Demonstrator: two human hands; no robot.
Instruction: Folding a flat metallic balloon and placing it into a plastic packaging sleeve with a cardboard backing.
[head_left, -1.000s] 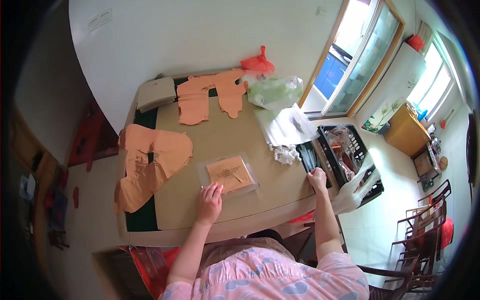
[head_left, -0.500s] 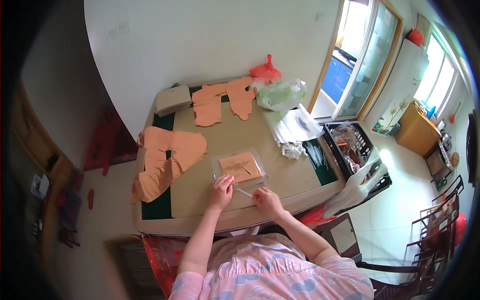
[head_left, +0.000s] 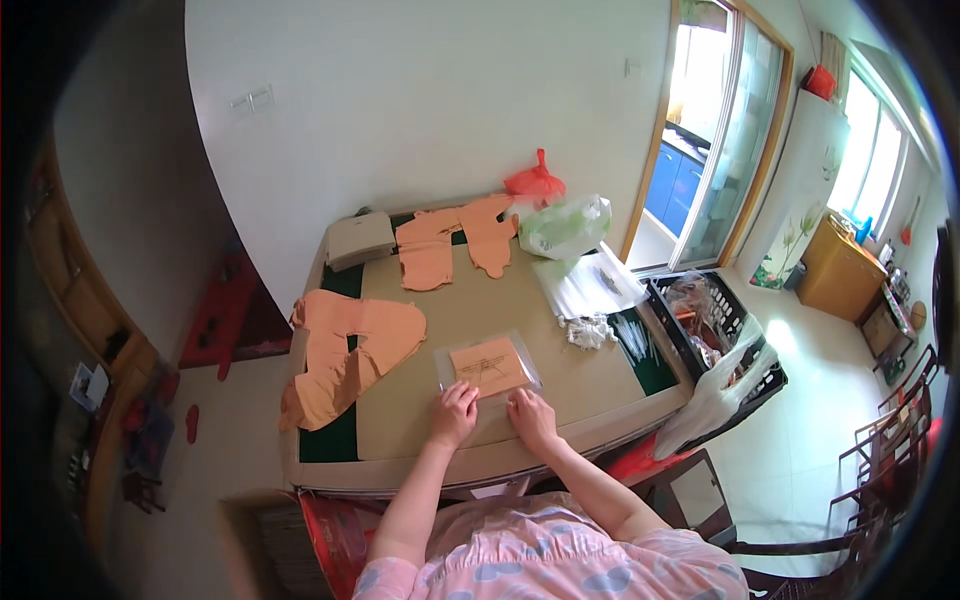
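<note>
A clear plastic bag (head_left: pixel 535 380) lies flat on the table, with a folded orange sheet (head_left: pixel 490 365) inside that bears dark print. My left hand (head_left: pixel 456 414) is at the bag's near left corner, its fingers bent and closed on the edge. To its right, my right hand (head_left: pixel 532 416) is closed at the near edge of the same bag, fingertips pinched together. Its grip is partly hidden by the fingers. A short gap separates the two hands. Beyond the left hand, a large orange cut-out sheet (head_left: pixel 375 335) with folds lies on the table.
More orange cut-outs (head_left: pixel 425 262) lie at the back beside a brown stack (head_left: pixel 360 240). At back right are a red bag (head_left: pixel 535 183), a green-white bag (head_left: pixel 568 228), clear sleeves (head_left: pixel 590 285) and crumpled white scraps (head_left: pixel 590 332). A black crate (head_left: pixel 715 285) adjoins the table's right edge.
The white strip held by my right hand no longer shows. That hand has come closer to my left hand and the bag's near edge. The whole view has shifted, with the table lower in it.
</note>
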